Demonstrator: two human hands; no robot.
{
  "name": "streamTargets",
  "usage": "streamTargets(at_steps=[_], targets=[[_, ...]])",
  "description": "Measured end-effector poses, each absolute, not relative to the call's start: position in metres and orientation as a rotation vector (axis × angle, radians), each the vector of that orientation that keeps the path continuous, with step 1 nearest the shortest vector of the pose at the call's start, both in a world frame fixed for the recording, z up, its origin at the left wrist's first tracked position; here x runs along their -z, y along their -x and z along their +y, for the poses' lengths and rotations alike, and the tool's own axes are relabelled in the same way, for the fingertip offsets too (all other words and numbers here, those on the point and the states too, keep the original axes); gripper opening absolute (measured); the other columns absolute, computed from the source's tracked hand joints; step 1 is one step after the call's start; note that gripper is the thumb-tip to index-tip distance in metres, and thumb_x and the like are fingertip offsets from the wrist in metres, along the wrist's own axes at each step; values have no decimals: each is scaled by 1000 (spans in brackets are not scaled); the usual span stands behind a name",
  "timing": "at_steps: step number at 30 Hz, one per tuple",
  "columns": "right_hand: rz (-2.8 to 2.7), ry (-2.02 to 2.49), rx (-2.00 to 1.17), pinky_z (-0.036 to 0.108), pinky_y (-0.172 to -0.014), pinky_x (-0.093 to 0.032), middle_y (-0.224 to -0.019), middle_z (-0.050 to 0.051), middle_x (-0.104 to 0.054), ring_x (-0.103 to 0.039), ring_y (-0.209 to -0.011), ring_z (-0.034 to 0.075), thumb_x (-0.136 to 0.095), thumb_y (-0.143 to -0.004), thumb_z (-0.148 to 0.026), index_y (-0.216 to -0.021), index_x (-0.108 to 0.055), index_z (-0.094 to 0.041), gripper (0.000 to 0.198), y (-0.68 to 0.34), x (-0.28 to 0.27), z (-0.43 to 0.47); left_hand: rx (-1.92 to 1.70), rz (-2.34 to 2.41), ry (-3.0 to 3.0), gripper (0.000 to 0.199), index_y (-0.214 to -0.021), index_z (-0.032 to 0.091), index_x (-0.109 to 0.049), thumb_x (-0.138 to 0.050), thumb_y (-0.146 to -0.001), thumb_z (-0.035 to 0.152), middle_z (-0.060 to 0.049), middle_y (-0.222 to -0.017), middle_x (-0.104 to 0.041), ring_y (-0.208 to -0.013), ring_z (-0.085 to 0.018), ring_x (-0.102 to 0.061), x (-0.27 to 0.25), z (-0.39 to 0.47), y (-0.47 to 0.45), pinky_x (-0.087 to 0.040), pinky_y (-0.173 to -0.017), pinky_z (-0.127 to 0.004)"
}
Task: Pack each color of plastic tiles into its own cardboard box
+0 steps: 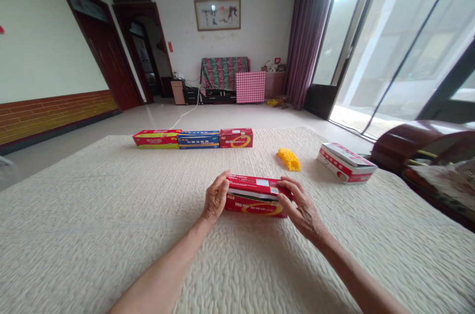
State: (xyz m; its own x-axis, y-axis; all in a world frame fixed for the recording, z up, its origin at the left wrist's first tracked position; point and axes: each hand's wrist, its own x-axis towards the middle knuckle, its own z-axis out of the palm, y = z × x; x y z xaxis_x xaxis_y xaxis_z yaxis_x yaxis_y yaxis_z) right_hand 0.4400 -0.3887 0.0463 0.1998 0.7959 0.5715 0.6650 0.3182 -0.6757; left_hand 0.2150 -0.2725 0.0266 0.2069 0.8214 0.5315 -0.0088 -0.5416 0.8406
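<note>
A red cardboard box (256, 207) with a yellow ring printed on its front sits on the quilted cover in front of me. Its lid is slightly raised, and a dark gap shows along the front edge. My left hand (218, 196) grips the box's left end, thumb near the lid's corner. At the right end, my right hand (302, 207) holds the lid's corner, fingers on top and thumb at the front. What lies inside the box is hidden. Beyond it to the right is a bumpy yellow object (289, 159) whose kind I cannot make out.
Farther back stand a red-and-yellow box (156, 140), a blue box (199, 140) and another red box (236, 138) in a row. A white-and-red box (347, 163) lies at the right, near dark wooden furniture (404, 143). The cream quilted cover (111, 225) spreads beneath everything.
</note>
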Motion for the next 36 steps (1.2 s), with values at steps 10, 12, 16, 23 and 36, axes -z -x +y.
streamTargets(at_steps=[10, 12, 16, 23, 36], targets=[[-1495, 1372, -220, 37, -89, -51, -127, 10, -51, -53, -115, 25, -51, -87, -40, -106, -62, -25, 27, -438, -51, -394, -1441, 681, -1859, 33, -113, 19, -66, -44, -90, 31, -6, -127, -61, -123, -22, -50, -24, -273, -212, -34, -111, -38], [-1473, 1378, -232, 38, -91, -49, -128, 9, -51, -52, -116, 25, -49, -88, -42, -105, -63, -25, 27, -438, -50, -394, -1448, 676, -1841, 33, -111, 19, -67, -45, -89, 30, -6, -126, -61, -123, -22, -51, -24, -273, -213, -34, -110, -38], [-1418, 1385, -256, 42, -98, -44, -132, 8, -50, -50, -121, 26, -43, -91, -45, -102, -65, -26, 31, -440, -47, -393, -1454, 666, -1833, 33, -110, 20, -67, -44, -88, 27, -5, -127, -61, -124, -22, -50, -23, -273, -214, -34, -111, -38], [-1336, 1357, -387, 42, -100, -42, -136, 9, -48, -45, -126, 27, -48, -87, -48, -101, -65, -25, 32, -442, -41, -389, -1459, 661, -1854, 34, -112, 20, -66, -43, -88, 24, -5, -128, -60, -124, -22, -49, -21, -273, -214, -33, -112, -39], [-1192, 1315, -610, 40, -93, -47, -133, 7, -51, -50, -120, 28, -56, -81, -50, -99, -66, -25, 32, -441, -43, -389, -1469, 671, -1882, 34, -111, 18, -66, -41, -88, 23, -6, -127, -60, -124, -22, -50, -19, -271, -214, -34, -111, -38]])
